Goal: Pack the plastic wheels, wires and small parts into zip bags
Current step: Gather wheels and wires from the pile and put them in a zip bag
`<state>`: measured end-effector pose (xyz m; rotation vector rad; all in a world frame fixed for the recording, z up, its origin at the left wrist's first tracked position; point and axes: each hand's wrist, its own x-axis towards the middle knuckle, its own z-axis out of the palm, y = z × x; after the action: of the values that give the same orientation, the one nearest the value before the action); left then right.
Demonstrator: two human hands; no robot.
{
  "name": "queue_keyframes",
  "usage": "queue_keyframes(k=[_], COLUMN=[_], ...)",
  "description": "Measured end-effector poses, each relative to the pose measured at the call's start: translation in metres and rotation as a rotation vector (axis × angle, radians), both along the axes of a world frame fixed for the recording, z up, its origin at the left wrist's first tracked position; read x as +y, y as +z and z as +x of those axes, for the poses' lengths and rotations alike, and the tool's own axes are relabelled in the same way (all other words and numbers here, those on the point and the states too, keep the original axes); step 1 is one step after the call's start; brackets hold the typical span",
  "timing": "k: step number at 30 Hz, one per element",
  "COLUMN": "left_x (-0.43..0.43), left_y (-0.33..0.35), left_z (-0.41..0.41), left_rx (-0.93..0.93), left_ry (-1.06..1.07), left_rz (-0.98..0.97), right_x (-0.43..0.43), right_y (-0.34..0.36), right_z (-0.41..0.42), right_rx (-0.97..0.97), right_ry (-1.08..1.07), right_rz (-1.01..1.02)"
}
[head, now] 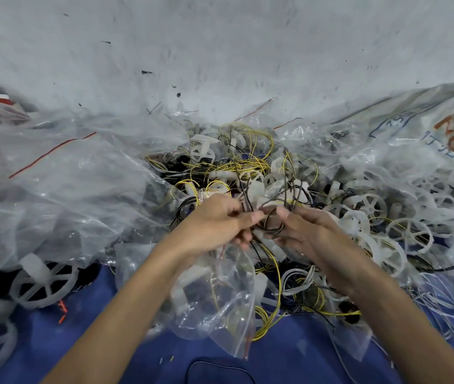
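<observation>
The grey surface (220, 37) fills the far half of what I see, scuffed and speckled with dark bits. Nearer me lies a blue cloth (289, 356), and most of it is buried. On my left is a heap of clear bags (54, 176), some with red zip strips. On my right lies a printed sack (428, 126).

Between them is the pile of white wheels and yellow and black wires (248, 162), spilling toward my right. One big wheel (40, 281) lies apart on the left, by the clear bags.

A zip bag (228, 286) hangs just below my left hand (214, 220), with white parts and yellow wire showing through it. I cannot tell whether my lower fingers grip its edge.

Both hands meet over the pile. My left thumb and forefinger pinch the dark wires (270, 225), and my right hand (303, 231) has its fingers curled round the same loop, thumb raised.
</observation>
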<state>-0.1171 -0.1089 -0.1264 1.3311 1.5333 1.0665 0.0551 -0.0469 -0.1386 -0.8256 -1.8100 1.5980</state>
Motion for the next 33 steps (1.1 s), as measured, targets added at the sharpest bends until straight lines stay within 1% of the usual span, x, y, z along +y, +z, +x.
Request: queue_keyframes(k=[1,2,5,7,8,10,14,16,18,21,24,26,28,31,33], left_x=[-0.001,-0.002,-0.004,-0.004,-0.004,-0.005,-0.005,-0.003,0.000,0.001,0.000,-0.002,-0.004,-0.007,-0.009], left_y=[0.000,0.002,0.005,0.004,0.002,-0.002,-0.002,-0.002,-0.003,-0.005,-0.006,-0.005,-0.004,0.000,0.004], left_z=[-0.002,-0.002,0.002,0.008,0.010,0.013,0.013,0.010,0.007,0.005,0.005,0.002,-0.005,-0.019,-0.025], left_rx=[0.142,0.278,0.607,0.763,0.816,0.879,0.842,0.860,0.877,0.861,0.820,0.766,0.767,0.791,0.742], left_ry=[-0.053,-0.107,-0.252,-0.308,-0.324,-0.322,-0.208,-0.150,-0.128,-0.193,-0.282,-0.353,-0.420,-0.469,-0.482], left_rz=[0.006,0.029,0.120,0.178,0.200,0.224,0.288,0.279,0.280,0.288,0.284,0.223,0.142,0.075,0.064], right_x=[0.001,0.003,0.006,0.004,0.002,-0.002,-0.007,-0.008,-0.009,-0.011,-0.012,-0.008,-0.003,0.007,0.010], right_y=[0.002,0.005,0.011,0.014,0.014,0.011,-0.001,-0.008,-0.014,-0.017,-0.016,-0.017,-0.018,-0.023,-0.028], right_z=[0.004,0.008,0.014,0.013,0.011,0.006,-0.001,-0.003,-0.004,-0.005,-0.007,-0.006,-0.001,0.010,0.017], right_rx=[-0.099,-0.159,-0.197,-0.238,-0.246,-0.201,-0.011,0.082,0.126,0.142,0.148,0.122,0.096,0.185,0.240], right_ry=[0.015,0.035,0.110,0.174,0.214,0.235,0.076,-0.011,-0.085,-0.052,-0.019,-0.046,-0.077,-0.188,-0.220], right_rz=[0.017,0.024,-0.026,-0.019,-0.013,-0.038,-0.111,-0.136,-0.166,-0.201,-0.174,-0.133,-0.097,-0.180,-0.236])
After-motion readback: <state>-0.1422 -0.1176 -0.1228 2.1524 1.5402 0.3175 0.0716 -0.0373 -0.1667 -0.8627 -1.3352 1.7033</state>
